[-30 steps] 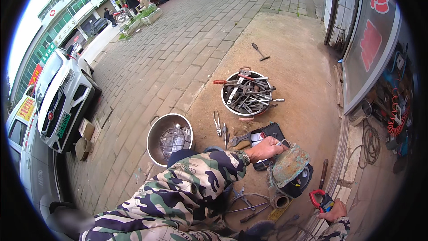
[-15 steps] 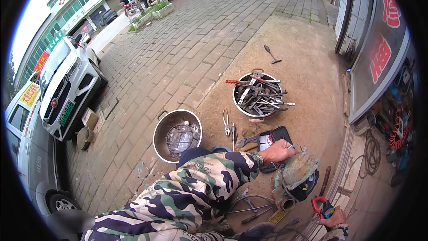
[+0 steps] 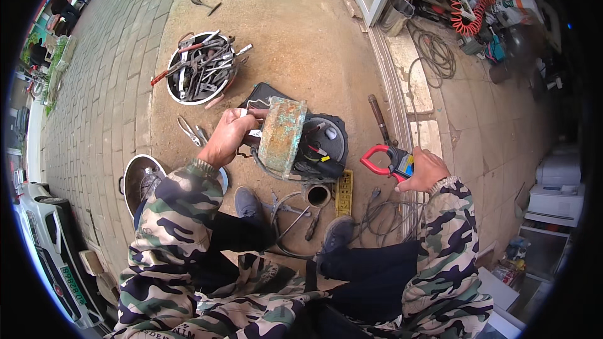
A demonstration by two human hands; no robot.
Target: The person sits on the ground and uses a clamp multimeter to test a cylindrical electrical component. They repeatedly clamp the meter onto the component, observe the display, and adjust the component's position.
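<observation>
Head view: left hand (image 3: 231, 136) closes its fingers on the rim of a corroded motor housing (image 3: 282, 137), tipping it so the wired interior faces the right side, where the right hand (image 3: 426, 169) grips a red clamp meter (image 3: 388, 160), jaw shut, just beside it. Loose pliers (image 3: 188, 132) and a bowl of tools (image 3: 200, 67) lie on the pavement beyond the left hand.
</observation>
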